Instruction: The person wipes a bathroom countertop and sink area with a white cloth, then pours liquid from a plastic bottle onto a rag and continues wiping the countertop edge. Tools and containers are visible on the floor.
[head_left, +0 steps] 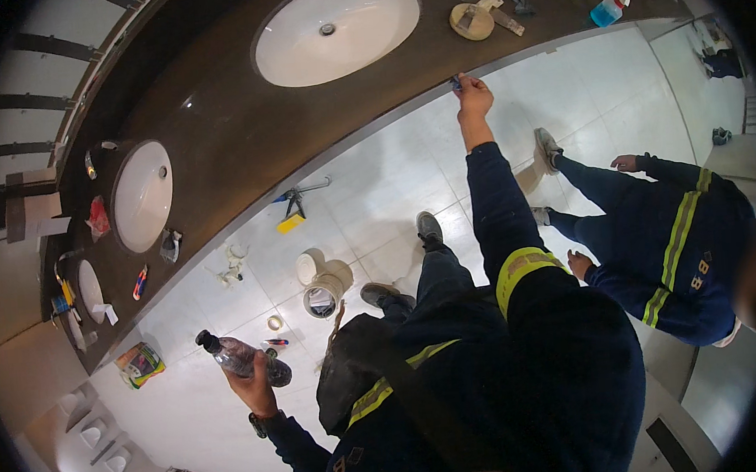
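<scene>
My left hand is wrapped round a clear plastic bottle with a black cap, held tilted above the floor. My right arm is stretched out to the front edge of the dark countertop. There my right hand pinches a small dark bluish thing, too small to name. Its fingers are at the counter's rim, to the right of and below a white oval sink. A round beige lid-like disc with flat pale pieces lies on the counter beyond that hand.
A spray bottle of blue liquid stands farther right on the counter. On the floor are a bucket, a caulking gun, a roll of tape and a colourful bag. A co-worker stands to my right.
</scene>
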Demonstrator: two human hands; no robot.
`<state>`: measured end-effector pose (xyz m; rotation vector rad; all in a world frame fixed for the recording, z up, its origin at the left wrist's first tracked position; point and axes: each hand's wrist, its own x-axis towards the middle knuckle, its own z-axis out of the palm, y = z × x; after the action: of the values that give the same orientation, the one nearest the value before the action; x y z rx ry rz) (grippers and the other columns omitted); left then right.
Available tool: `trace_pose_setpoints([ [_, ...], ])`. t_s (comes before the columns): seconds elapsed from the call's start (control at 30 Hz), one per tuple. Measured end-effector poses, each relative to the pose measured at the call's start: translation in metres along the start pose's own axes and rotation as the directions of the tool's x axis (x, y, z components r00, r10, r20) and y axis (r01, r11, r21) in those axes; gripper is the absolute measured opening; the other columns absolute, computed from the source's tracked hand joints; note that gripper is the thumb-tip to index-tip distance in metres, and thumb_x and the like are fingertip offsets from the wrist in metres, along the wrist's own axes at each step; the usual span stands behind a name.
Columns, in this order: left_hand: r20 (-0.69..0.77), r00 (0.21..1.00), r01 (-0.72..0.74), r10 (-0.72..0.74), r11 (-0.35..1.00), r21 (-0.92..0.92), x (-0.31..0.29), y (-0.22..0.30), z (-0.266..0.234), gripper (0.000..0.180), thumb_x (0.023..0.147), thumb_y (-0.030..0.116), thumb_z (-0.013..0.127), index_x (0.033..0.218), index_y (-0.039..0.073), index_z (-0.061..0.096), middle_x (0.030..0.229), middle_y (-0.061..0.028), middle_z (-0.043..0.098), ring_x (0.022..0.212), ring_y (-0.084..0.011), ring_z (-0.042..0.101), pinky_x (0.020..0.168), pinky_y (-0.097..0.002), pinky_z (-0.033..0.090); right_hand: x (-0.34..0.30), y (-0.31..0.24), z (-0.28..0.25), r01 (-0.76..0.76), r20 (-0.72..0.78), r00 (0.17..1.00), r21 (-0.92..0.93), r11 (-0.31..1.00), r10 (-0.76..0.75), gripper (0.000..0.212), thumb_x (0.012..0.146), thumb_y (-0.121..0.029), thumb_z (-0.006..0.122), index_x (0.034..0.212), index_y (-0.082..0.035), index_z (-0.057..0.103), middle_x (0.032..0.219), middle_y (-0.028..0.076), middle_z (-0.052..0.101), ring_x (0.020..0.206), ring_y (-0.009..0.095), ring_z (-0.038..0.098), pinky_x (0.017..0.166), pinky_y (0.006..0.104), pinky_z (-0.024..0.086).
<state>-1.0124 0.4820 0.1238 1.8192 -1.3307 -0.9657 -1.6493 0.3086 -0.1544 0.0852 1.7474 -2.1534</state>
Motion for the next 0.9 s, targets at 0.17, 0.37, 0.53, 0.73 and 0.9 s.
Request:
trace_pose_setpoints([
  [0.17, 0.033, 0.999, -0.041, 0.039, 0.999, 0.033, 0.002, 0.013, 0.034, 0.053, 0.085, 0.008, 0.077, 0.130, 0.002, 0.050, 0.108, -0.0061, 0.060, 0.099, -0.0174, 0.060, 0.092, -0.0343, 0.049, 0.032, -0.014, -0.011, 0.022, -0.007, 1.000, 0.019, 1.000, -0.021, 0.016, 0.087, -0.009, 0.077, 0.093, -0.002, 0.063, 0.087, 0.006, 0.066, 0.076, 0.016, 0.064, 0.069, 0.0331, 0.061],
  [0.37, 0.062, 0.997, -0.036, 0.038, 0.999, -0.039, 0.005, 0.003, 0.021, 0.058, 0.084, 0.003, 0.076, 0.134, 0.001, 0.047, 0.108, -0.0068, 0.060, 0.098, -0.0174, 0.062, 0.092, -0.0350, 0.051, -0.015, 0.011, 0.004, 0.074, 0.025, 0.997, -0.088, 0.993, -0.073, 0.017, 0.086, -0.009, 0.077, 0.090, 0.001, 0.065, 0.083, 0.007, 0.066, 0.072, 0.015, 0.063, 0.059, 0.0292, 0.055],
  [0.53, 0.014, 0.999, -0.033, 0.033, 0.999, -0.034, 0.000, -0.038, -0.038, 0.058, 0.083, 0.006, 0.077, 0.133, 0.001, 0.048, 0.108, -0.0069, 0.060, 0.099, -0.0174, 0.061, 0.092, -0.0344, 0.050, -0.115, 0.052, 0.042, 0.034, 0.081, 0.996, -0.057, 0.998, -0.029, 0.017, 0.085, -0.010, 0.079, 0.087, 0.000, 0.065, 0.080, 0.006, 0.067, 0.065, 0.013, 0.061, 0.053, 0.0280, 0.052],
  [0.73, -0.038, 0.999, -0.027, 0.024, 0.997, -0.074, -0.011, -0.106, -0.128, 0.056, 0.084, 0.010, 0.079, 0.131, 0.001, 0.049, 0.108, -0.0060, 0.060, 0.099, -0.0167, 0.059, 0.092, -0.0325, 0.047, -0.231, 0.085, 0.092, 0.018, 0.088, 0.996, -0.116, 0.993, -0.008, 0.015, 0.086, -0.011, 0.078, 0.087, -0.002, 0.066, 0.079, 0.006, 0.067, 0.065, 0.014, 0.061, 0.052, 0.0289, 0.051],
  [0.9, -0.075, 0.997, -0.005, -0.002, 0.995, -0.098, -0.010, -0.132, -0.193, 0.054, 0.086, 0.010, 0.076, 0.132, 0.002, 0.049, 0.109, -0.0054, 0.058, 0.100, -0.0158, 0.057, 0.093, -0.0329, 0.047, -0.291, 0.104, 0.118, -0.032, 0.007, 0.999, -0.025, 0.999, 0.032, 0.015, 0.085, -0.012, 0.079, 0.083, -0.003, 0.067, 0.074, 0.004, 0.065, 0.064, 0.014, 0.059, 0.049, 0.0299, 0.047],
])
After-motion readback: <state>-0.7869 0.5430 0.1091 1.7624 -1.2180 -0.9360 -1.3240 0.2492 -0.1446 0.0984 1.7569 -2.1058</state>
